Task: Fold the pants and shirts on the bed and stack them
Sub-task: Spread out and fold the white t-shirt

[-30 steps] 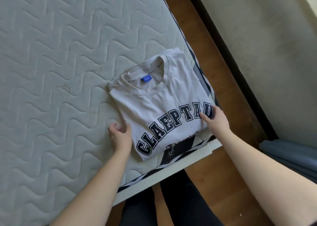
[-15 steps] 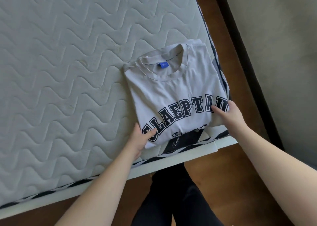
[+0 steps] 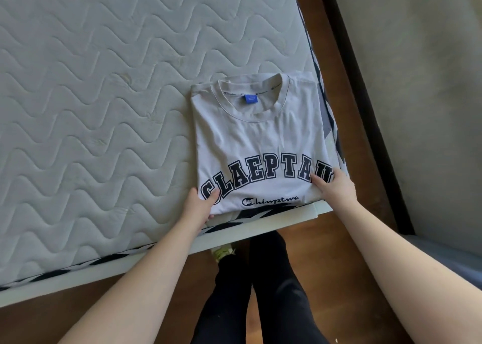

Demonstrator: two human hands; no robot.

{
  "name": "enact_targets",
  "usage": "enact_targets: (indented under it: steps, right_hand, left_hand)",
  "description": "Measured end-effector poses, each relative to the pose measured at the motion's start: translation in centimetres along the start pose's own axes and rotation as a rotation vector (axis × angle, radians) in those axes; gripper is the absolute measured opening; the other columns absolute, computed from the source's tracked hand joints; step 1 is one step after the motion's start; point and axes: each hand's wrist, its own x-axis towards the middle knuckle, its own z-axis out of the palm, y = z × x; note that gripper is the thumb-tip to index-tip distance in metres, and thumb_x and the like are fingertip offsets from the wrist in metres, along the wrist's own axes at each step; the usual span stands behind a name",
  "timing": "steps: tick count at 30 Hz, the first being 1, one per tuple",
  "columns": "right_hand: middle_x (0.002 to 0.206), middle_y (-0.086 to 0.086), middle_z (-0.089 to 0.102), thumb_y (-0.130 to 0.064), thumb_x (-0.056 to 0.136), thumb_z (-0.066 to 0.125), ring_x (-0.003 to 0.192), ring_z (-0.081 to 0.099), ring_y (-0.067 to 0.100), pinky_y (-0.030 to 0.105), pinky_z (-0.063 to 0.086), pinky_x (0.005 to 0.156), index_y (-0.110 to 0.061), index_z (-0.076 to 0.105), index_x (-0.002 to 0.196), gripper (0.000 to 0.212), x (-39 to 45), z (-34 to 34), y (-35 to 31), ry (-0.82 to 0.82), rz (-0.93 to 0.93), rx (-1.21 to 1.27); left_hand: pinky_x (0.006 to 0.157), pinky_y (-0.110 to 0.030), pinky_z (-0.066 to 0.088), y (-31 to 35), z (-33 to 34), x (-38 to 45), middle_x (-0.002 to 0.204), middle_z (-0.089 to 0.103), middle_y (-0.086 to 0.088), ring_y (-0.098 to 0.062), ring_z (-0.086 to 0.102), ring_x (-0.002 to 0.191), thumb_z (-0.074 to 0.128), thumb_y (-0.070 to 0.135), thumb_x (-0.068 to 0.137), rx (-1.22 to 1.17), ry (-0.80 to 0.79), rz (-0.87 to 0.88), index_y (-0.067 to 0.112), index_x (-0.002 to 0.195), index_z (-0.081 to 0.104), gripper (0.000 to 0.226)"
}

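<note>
A quilted grey-white mattress (image 3: 91,114) with a wavy stitched pattern fills the upper left and centre of the frame, sitting on a white bed frame (image 3: 250,230) whose edge runs diagonally from lower left toward the centre right. Along the mattress side runs a black-and-white striped border (image 3: 332,124). Brown wooden floor (image 3: 336,247) shows below and to the right of the bed, and a pale wall (image 3: 417,82) with a dark baseboard takes the upper right.

The folded light grey T-shirt (image 3: 260,140) lies at the corner of the mattress, centre right of the frame, collar toward the top, with a blue neck label (image 3: 250,101) inside the collar and dark block lettering (image 3: 266,176) arched across the chest. Its lower edge sits right at the mattress edge, with another dark-patterned layer just showing beneath it.

The person's black-trousered legs (image 3: 260,291) stand on the floor at the bottom centre.

The left hand (image 3: 199,205) grips the shirt's lower left corner, thumb on top of the fabric over the first letter, fingers tucked beneath the edge. The right hand (image 3: 333,187) holds the lower right corner, thumb lying on top of the fabric near the last letters, fingers curled round the side edge
</note>
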Motion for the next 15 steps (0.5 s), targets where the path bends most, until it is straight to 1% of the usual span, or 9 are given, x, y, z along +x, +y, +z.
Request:
enact_targets:
  steps: [2, 3, 4, 6, 9, 10, 12, 14, 15]
  right_hand:
    - [0.119, 0.004, 0.064, -0.048, 0.086, 0.069, 0.106, 0.061, 0.026, 0.037, 0.051, 0.083, -0.016, 0.053, 0.13, 0.057, 0.3, -0.3, -0.1, 0.028, 0.019, 0.026]
    - [0.123, 0.004, 0.062, -0.049, 0.086, 0.069, 0.108, 0.06, 0.025, 0.038, 0.05, 0.086, -0.016, 0.05, 0.134, 0.06, 0.4, -0.3, -0.3, 0.034, 0.014, 0.062]
    - [0.125, 0.004, 0.061, -0.049, 0.087, 0.068, 0.107, 0.059, 0.022, 0.038, 0.049, 0.088, -0.017, 0.049, 0.135, 0.061, 0.6, -0.4, -0.6, 0.035, -0.002, 0.099]
    - [0.129, 0.003, 0.06, -0.053, 0.089, 0.062, 0.104, 0.057, 0.018, 0.038, 0.049, 0.091, -0.018, 0.048, 0.137, 0.06, 1.4, -0.8, -1.6, 0.024, -0.03, 0.154]
    - [0.141, 0.001, 0.052, -0.057, 0.092, 0.056, 0.123, 0.053, 0.021, 0.035, 0.043, 0.094, -0.021, 0.04, 0.145, 0.066, 3.4, -1.5, -4.2, -0.024, -0.087, 0.143]
    - [0.144, 0.002, 0.05, -0.054, 0.093, 0.056, 0.128, 0.05, 0.022, 0.033, 0.041, 0.094, -0.021, 0.037, 0.148, 0.067, 4.3, -1.7, -5.2, -0.032, -0.114, 0.151]
    - [0.147, 0.004, 0.047, -0.048, 0.094, 0.058, 0.132, 0.047, 0.022, 0.029, 0.038, 0.096, -0.02, 0.035, 0.15, 0.066, 6.2, -2.2, -7.4, -0.021, -0.144, 0.19]
    - [0.145, 0.004, 0.048, -0.043, 0.094, 0.06, 0.129, 0.048, 0.021, 0.03, 0.04, 0.1, -0.018, 0.036, 0.15, 0.065, 8.2, -2.7, -9.7, -0.004, -0.148, 0.259]
    - [0.141, 0.002, 0.05, -0.042, 0.094, 0.061, 0.125, 0.051, 0.02, 0.032, 0.043, 0.1, -0.018, 0.037, 0.149, 0.065, 9.2, -2.9, -10.8, 0.003, -0.147, 0.298]
  left_hand:
    - [0.061, -0.031, 0.053, -0.2, -0.2, 0.0, 0.108, 0.065, -0.012, -0.026, 0.063, 0.083, 0.072, 0.038, 0.086, 0.08, 0.029, 0.041, 0.004, 0.109, 0.053, 0.045]
    - [0.069, -0.033, 0.05, -0.2, -0.4, -0.1, 0.107, 0.064, -0.011, -0.027, 0.061, 0.089, 0.072, 0.04, 0.085, 0.147, 0.042, 0.066, 0.005, 0.106, 0.053, 0.045]
    - [0.073, -0.031, 0.045, -0.2, -0.8, -0.1, 0.109, 0.064, -0.01, -0.025, 0.059, 0.091, 0.071, 0.044, 0.085, 0.224, 0.056, 0.096, 0.007, 0.108, 0.053, 0.047]
    - [0.077, -0.028, 0.039, 0.5, -1.5, 0.5, 0.119, 0.061, -0.009, -0.023, 0.056, 0.096, 0.067, 0.049, 0.086, 0.316, 0.102, 0.165, 0.009, 0.122, 0.051, 0.056]
    - [0.088, -0.027, 0.038, 2.8, -2.3, 2.6, 0.133, 0.056, -0.011, -0.028, 0.055, 0.117, 0.064, 0.042, 0.09, 0.325, 0.14, 0.297, 0.012, 0.137, 0.045, 0.06]
    - [0.093, -0.027, 0.039, 4.1, -2.3, 3.5, 0.135, 0.056, -0.012, -0.027, 0.054, 0.12, 0.064, 0.038, 0.091, 0.283, 0.131, 0.32, 0.011, 0.139, 0.044, 0.059]
    - [0.1, -0.03, 0.041, 7.2, -2.1, 5.4, 0.139, 0.053, -0.012, -0.021, 0.053, 0.12, 0.064, 0.031, 0.093, 0.046, 0.084, 0.304, 0.009, 0.141, 0.041, 0.058]
    - [0.103, -0.031, 0.04, 10.4, -2.0, 7.4, 0.144, 0.048, -0.011, -0.017, 0.051, 0.122, 0.064, 0.027, 0.093, -0.204, 0.054, 0.241, 0.008, 0.146, 0.035, 0.063]
    - [0.105, -0.034, 0.04, 11.9, -2.1, 8.5, 0.145, 0.047, -0.011, -0.019, 0.051, 0.124, 0.065, 0.026, 0.093, -0.297, 0.031, 0.198, 0.008, 0.147, 0.033, 0.065]
